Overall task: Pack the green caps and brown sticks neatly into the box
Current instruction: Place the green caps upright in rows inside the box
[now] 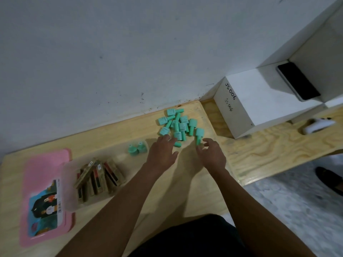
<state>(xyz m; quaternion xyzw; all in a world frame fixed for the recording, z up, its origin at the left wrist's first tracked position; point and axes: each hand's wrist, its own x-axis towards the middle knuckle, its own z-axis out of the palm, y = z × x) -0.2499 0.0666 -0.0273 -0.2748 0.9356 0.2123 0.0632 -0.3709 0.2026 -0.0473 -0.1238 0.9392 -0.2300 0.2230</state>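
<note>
**Q:** State of the hands?

**A:** Left hand (161, 153): palm down, fingers spread and nearly straight, holding nothing. Its fingertips (168, 138) touch the near edge of the pile of green caps (178, 125). One loose cap (177, 144) lies just beside the thumb. Right hand (211, 154): fingers loosely curled. One fingertip meets the stem end of a single cap (199, 135) at the right of the pile. I cannot tell whether that cap is gripped or only touched.

**Q:** Where are the green caps?

**A:** Most lie in a jumbled heap on the wooden table (259, 154), near the wall (130, 52). Two more caps (136, 149) stand side by side at the far end of the clear plastic box (65, 182).

**Q:** And the brown sticks?

**A:** The brown sticks (98, 177) are in the near part of the same box, left of the left forearm. They lean against one another at mixed angles.

**Q:** What surrounds them?

**A:** A pink lid (46, 164) with a picture label lies flat just left of the box. A white carton (246, 101) marked "JS006" sits on the table to the right of the pile. A dark phone (298, 81) lies on a white ledge beyond it. A dark shoe (330, 179) is on the floor at far right.
</note>
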